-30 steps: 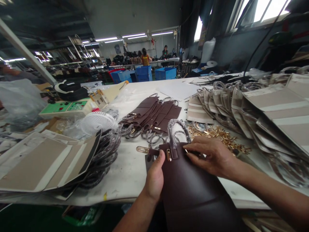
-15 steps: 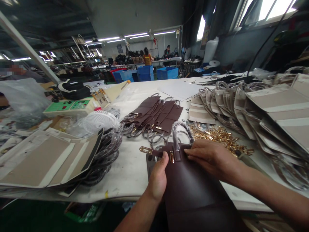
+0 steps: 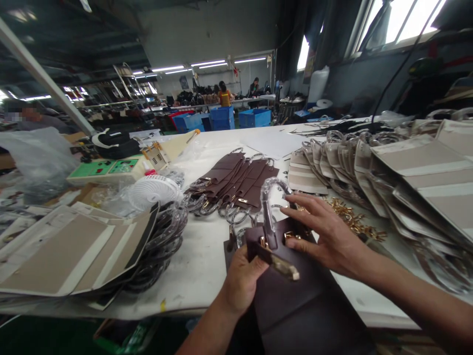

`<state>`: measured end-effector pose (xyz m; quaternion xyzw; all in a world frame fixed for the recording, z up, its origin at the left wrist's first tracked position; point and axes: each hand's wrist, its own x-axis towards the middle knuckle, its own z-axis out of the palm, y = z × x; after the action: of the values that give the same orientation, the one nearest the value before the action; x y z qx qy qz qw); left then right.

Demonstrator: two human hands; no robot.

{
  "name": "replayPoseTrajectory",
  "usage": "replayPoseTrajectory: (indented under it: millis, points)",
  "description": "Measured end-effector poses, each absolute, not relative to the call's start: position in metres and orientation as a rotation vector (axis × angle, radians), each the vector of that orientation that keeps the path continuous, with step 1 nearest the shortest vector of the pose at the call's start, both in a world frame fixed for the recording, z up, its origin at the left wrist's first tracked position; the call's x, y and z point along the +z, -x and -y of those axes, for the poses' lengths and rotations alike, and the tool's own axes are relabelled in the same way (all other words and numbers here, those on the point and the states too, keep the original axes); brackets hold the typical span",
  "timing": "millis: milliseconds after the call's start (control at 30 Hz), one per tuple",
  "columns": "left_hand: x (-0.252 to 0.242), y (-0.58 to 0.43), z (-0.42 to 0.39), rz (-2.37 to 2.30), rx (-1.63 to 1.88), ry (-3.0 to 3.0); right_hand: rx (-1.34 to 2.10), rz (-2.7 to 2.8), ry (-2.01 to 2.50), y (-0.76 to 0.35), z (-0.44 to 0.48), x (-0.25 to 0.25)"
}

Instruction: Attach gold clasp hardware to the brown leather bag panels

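A dark brown leather bag panel (image 3: 303, 301) lies in front of me, hanging over the table's near edge. My left hand (image 3: 242, 278) pinches its upper left edge, thumb on top by a short strap (image 3: 271, 257). This strap crosses the panel to the right and ends in a gold metal plate (image 3: 287, 269). An arched handle (image 3: 266, 207) in clear plastic wrap rises from the panel's top. My right hand (image 3: 327, 234) is spread over the upper right, fingers apart near the handle. Its thumb touches the panel beside small gold hardware (image 3: 291, 235).
Brown panels with handles (image 3: 232, 180) are piled ahead. Loose gold fittings (image 3: 347, 217) lie on the right, near stacked beige-backed panels (image 3: 417, 158). At left are more beige-backed panels (image 3: 81, 246), a white fan (image 3: 157, 192) and a green-topped machine (image 3: 103, 167).
The strap's gold end has swung from pointing left to lying rightward across the panel. My right hand has lifted and its fingers have spread near the handle. My left hand still grips the edge.
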<state>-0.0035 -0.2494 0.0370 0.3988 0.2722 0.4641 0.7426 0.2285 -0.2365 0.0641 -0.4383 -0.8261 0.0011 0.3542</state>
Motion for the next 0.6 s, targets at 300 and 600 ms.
replayPoseTrajectory:
  millis: [300, 600]
  points:
    - [0.044, 0.019, 0.247, -0.522, 0.809, -1.131, 0.344, 2.239, 1.06, -0.242, 0.248, 0.099]
    - [0.067, 0.017, 0.255, -0.546, 0.71, -1.326, 0.569, 2.295, 1.356, -0.233, 0.256, 0.126]
